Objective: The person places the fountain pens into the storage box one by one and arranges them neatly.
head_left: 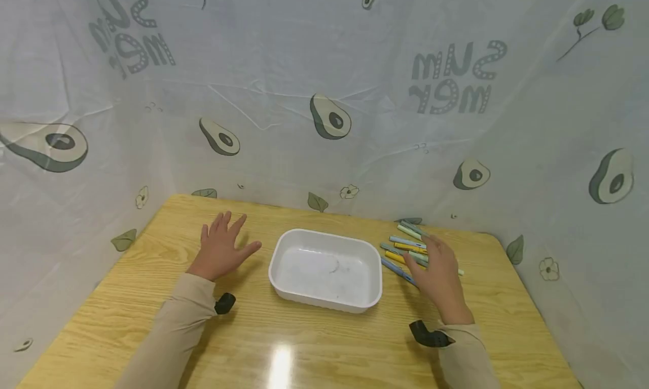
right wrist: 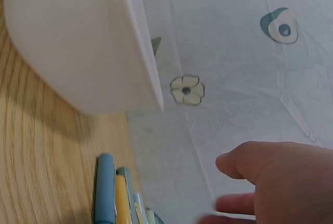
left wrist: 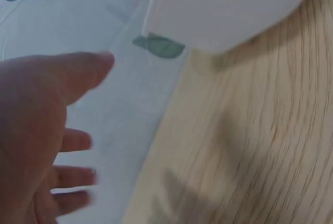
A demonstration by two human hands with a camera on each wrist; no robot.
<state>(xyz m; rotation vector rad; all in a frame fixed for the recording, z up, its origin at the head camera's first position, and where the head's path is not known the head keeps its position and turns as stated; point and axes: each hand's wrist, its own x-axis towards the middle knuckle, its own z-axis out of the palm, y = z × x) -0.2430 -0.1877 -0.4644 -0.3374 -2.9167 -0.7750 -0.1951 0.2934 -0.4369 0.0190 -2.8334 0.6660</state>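
Note:
A white rectangular tray stands on the wooden table between my two hands, with nothing lying in it. My left hand hovers to the left of the tray, fingers spread and holding nothing; the left wrist view shows the same hand with the thumb apart from the tray's side. My right hand is over a loose bunch of pens in blue, green and yellow, partly hiding them. In the right wrist view the blue pen lies below the hand, which appears to hold nothing.
The wooden table ends at the back against a pale curtain printed with avocados and leaves. The curtain also hangs along both sides. A black wrist mount sticks out from the right sleeve, another mount from the left.

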